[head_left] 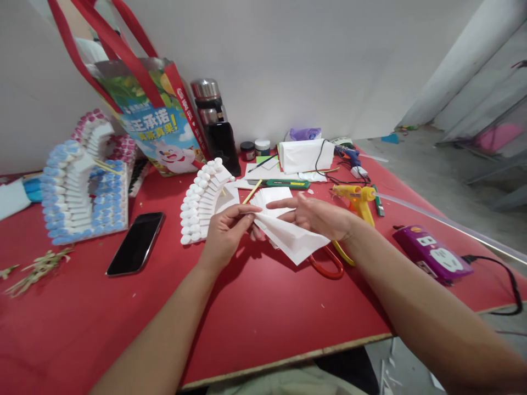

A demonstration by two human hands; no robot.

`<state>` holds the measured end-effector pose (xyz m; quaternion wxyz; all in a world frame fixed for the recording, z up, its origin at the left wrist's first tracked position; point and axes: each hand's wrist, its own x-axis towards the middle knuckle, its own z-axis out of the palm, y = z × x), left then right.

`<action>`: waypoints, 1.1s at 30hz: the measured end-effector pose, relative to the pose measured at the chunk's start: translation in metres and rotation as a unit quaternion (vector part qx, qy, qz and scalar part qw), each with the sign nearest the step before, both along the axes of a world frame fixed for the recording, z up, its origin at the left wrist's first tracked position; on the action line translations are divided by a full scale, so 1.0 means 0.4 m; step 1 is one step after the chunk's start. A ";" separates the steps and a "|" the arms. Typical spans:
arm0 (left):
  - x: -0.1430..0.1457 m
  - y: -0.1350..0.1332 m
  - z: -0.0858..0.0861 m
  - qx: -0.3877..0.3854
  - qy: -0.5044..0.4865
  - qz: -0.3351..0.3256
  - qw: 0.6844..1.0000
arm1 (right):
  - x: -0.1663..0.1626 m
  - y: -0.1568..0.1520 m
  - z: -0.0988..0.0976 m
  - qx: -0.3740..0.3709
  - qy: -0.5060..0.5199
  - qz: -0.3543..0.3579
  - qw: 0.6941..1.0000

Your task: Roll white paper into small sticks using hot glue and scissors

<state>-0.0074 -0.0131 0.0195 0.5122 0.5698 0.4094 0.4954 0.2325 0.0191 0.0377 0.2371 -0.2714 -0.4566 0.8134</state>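
Both my hands meet above the red table (255, 307) on a fanned stack of white paper pieces (288, 236). My left hand (227, 233) pinches the stack's left corner, its fingers closed on the paper. My right hand (317, 216) rests on top of the stack, with the index finger stretched left and the other fingers curled around the sheets. Just left of my hands stands a white model made of folded strips tipped with white beads (203, 203). A thin yellow stick (252, 192) lies behind the paper.
A black phone (135, 243) lies to the left, beside a blue-and-white bead model (82, 192). A yellow glue gun (358, 200), red-handled scissors (329, 266), a purple power strip (432, 253), a green cutter (284, 184), a shopping bag (156, 120) and a flask (214, 123) surround the hands.
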 end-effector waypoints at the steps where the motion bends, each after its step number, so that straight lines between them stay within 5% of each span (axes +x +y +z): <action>1: 0.006 -0.005 0.002 0.002 0.012 -0.009 1.000 | -0.018 -0.006 -0.006 -0.021 0.008 0.004 1.000; 13: 0.010 -0.003 0.000 0.158 0.150 -0.020 0.976 | -0.058 -0.031 -0.032 -0.018 -0.029 0.003 0.999; 21: 0.008 -0.004 0.003 -0.037 0.129 -0.076 0.988 | -0.062 -0.035 -0.015 0.064 -0.105 -0.023 0.992; 33: 0.000 -0.007 0.011 0.010 0.236 -0.207 0.949 | -0.040 -0.029 -0.005 0.059 -0.168 0.037 0.983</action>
